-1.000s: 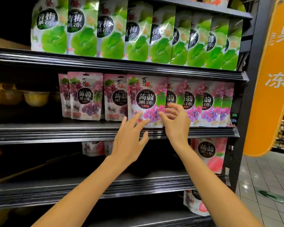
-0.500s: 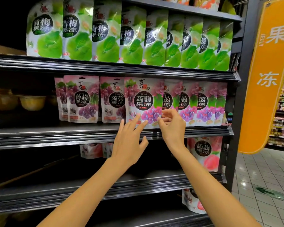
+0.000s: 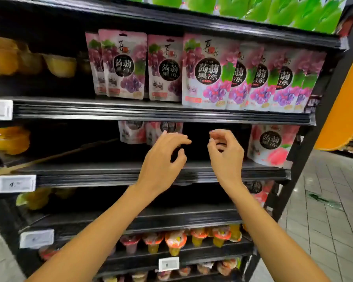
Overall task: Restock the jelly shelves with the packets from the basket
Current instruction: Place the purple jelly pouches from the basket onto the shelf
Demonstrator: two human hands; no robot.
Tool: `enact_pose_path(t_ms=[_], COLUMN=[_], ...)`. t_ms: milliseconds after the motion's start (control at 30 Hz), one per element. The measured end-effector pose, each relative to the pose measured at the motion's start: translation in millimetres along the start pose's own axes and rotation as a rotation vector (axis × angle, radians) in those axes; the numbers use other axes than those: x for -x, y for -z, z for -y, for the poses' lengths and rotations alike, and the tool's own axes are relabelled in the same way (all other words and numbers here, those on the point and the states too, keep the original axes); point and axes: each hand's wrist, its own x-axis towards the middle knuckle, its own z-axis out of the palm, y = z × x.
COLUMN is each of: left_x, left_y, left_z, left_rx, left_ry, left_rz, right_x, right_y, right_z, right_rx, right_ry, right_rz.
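Observation:
Purple grape jelly packets (image 3: 209, 72) stand in a row on the middle shelf (image 3: 151, 112), filling its right half. One shelf down, a pink peach jelly packet (image 3: 271, 144) stands at the right and two more (image 3: 149, 132) sit further back. My left hand (image 3: 163, 157) and my right hand (image 3: 225, 153) hover side by side in front of the dark gap on that lower shelf. Both have loosely curled fingers and hold nothing. The basket is out of view.
Green jelly packets (image 3: 273, 9) line the top shelf. Yellow jelly cups (image 3: 59, 65) sit at the left of the shelves, small colourful cups (image 3: 175, 241) on the lower shelves. White price tags (image 3: 15, 183) mark the shelf edges. An orange sign (image 3: 346, 102) and tiled floor lie to the right.
Both hands have left the front grape packet and dropped to the shelf below. The view has tilted downward, showing lower shelves.

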Motion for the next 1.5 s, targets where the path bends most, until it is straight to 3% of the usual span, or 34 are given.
enact_pose_path(t_ms=[167,400,533,600,700,867,1000,1333,1500], left_x=[121.7,350.2,470.0,528.0,607.2,719.2,803.2,928.0,967.6], left_y=[10.2,1.3,-4.9,-14.8,-37.5,-79.3,-108.3,-210.7,-243.4], left_z=[42.0,92.6,103.2,109.8,121.6,147.3,178.9,284.9,330.1], left_rx=[0.092,0.247,0.316,0.257,0.233,0.268,0.232,-0.032,-0.017], left_ry=[0.301,0.9,1.256,1.34,1.489,1.723,1.828,1.835,1.822], left_rz=[0.18,0.464,0.505,0.535,0.557,0.436,0.602,0.549,0.852], right_x=[129.9,338.3,436.6,481.8,548.9,652.7,725.4,866.5,895.6], right_y=[-23.8,-39.0,-36.0,-37.1,-39.0,-42.5,-53.5,-127.5,-151.9], right_z=[-39.7,-114.5,-147.8,-172.6,-218.8,-298.2,-365.4,-508.5,-540.2], right_rx=[0.083,0.186,0.272,0.269,0.363,0.46,0.523,0.605,0.677], right_ry=[-0.18,-0.663,-0.889,-1.013,-1.137,-1.296,-1.3,-1.483,-1.365], right_rz=[0.159,0.478,0.616,0.66,0.862,0.972,0.969,1.158,1.188])
